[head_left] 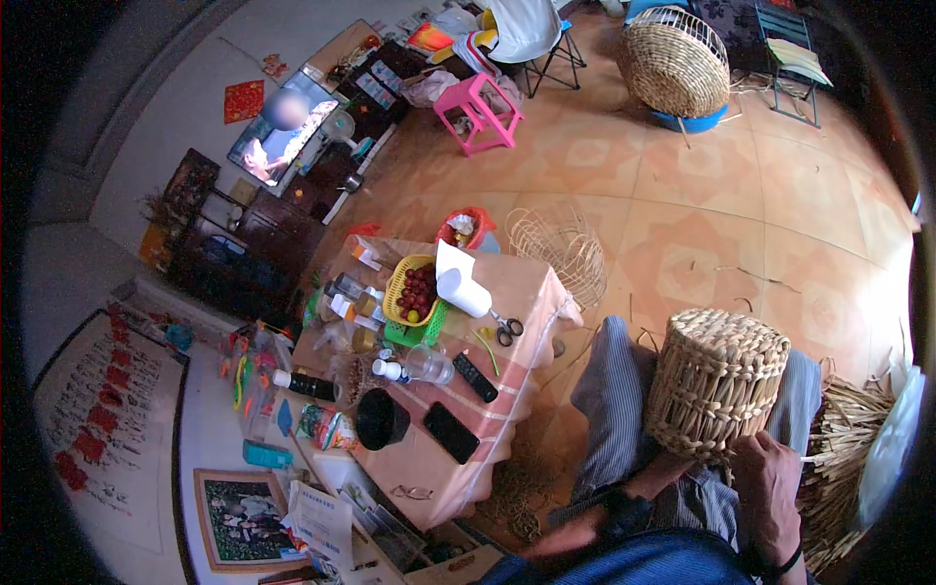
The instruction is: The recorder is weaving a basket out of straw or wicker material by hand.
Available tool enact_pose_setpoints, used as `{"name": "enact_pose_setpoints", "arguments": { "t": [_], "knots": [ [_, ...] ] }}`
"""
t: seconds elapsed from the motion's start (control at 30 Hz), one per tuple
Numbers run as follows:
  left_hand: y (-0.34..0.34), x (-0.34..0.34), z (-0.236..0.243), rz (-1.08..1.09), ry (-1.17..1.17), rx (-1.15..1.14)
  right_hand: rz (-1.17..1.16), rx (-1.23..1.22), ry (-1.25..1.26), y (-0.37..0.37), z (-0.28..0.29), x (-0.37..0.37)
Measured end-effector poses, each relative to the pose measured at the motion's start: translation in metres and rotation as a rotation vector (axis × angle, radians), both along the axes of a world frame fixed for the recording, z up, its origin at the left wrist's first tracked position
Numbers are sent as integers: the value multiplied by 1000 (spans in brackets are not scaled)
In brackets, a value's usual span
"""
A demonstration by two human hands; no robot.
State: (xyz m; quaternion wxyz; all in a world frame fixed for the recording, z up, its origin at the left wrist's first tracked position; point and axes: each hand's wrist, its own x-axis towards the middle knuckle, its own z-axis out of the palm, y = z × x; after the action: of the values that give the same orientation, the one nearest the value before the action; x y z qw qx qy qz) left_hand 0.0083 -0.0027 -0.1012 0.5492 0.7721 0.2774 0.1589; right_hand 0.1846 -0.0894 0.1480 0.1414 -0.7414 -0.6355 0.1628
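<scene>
A woven straw basket [717, 390] rests on my lap, on striped trousers [614, 419], with its closed woven end turned up and away from me. My left hand [665, 475] reaches to the basket's lower near edge; its fingers are hidden by the weave. At the lower right edge my right hand [770, 483] is closed, its fingers curled against the rim. What it pinches is too small to make out. A dark band sits on each wrist.
Left of my knees, a cloth-covered table [517, 283] holds scissors [507, 330], a phone [451, 432], a remote [475, 377] and a yellow fruit basket [409, 291]. Straw bundles [838, 439] lie at my right. A wire frame [561, 249], pink stool [480, 112] and larger basket [673, 68] stand beyond.
</scene>
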Motion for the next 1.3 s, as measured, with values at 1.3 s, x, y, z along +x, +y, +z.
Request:
{"name": "enact_pose_setpoints", "arguments": {
  "t": [1.3],
  "knots": [
    [11,-11,14,-3,-26,17,-92,287,326,13,0,5]
  ]
}}
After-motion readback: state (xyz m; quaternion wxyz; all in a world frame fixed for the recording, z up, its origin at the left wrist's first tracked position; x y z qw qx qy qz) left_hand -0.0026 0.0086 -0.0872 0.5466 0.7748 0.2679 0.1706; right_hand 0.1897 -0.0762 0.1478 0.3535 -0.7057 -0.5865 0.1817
